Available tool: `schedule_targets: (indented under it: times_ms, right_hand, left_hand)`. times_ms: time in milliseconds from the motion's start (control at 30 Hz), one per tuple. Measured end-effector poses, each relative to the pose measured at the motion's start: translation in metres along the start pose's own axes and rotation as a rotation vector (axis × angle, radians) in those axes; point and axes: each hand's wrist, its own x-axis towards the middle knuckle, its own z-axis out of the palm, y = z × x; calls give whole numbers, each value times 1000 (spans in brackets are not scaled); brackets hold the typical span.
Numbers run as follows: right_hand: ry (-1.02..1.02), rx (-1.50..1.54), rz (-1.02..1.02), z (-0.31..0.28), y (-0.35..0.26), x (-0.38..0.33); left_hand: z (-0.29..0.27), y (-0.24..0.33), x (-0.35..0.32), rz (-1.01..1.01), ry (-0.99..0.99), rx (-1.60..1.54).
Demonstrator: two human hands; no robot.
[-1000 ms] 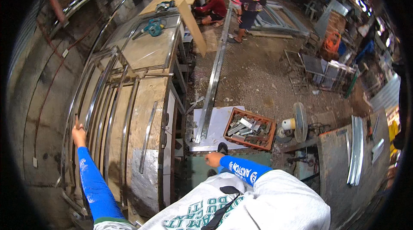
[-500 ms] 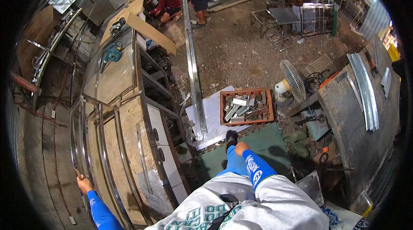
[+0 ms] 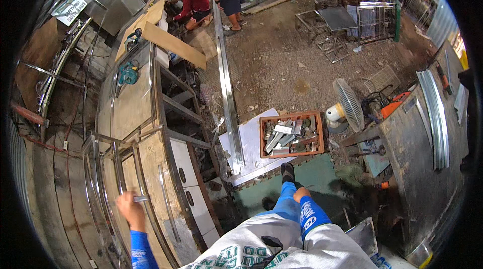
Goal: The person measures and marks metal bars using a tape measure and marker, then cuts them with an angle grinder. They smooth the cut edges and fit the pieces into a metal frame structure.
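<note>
Over the workbench at left, my left hand (image 3: 131, 207) is closed round a small item whose flat metal end (image 3: 143, 198) sticks out to the right; its kind I cannot make out. Below and around that hand run the shiny metal tubes of a frame (image 3: 142, 178) lying on the wooden bench top (image 3: 158, 161). My right hand (image 3: 302, 194) hangs beside my leg above the green mat (image 3: 317, 173). Its fingers are mostly hidden, and no held thing shows. An orange-brown crate (image 3: 292, 155) of metal offcuts (image 3: 275, 141) sits on the floor in front of my feet.
Long metal tubing (image 3: 225, 83) stretches along the floor toward two people at the back. A teal power tool (image 3: 128, 73) rests on the bench, near a wooden board (image 3: 176, 46). Rightward stand a fan (image 3: 347, 108) and a dark table (image 3: 412, 153) with metal strips (image 3: 435, 123).
My left hand has moved right and slightly up, from the frame's outer side to over its tubes, still holding the small item. The view has shifted slightly; my right hand appears farther right and lower.
</note>
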Motion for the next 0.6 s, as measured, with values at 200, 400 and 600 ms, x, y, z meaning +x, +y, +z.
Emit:
schedule_targets:
  times_ms: [200, 400, 600]
  right_hand:
    - [92, -94, -306, -7, -48, 100]
    - [144, 27, -433, -104, -125, 96]
    - [180, 228, -348, -133, -115, 120]
  left_hand:
    - [56, 142, -31, -282, -759, -465]
    - [79, 143, -118, -96, -1281, -506]
    - [88, 128, -136, -328, -1521, -436]
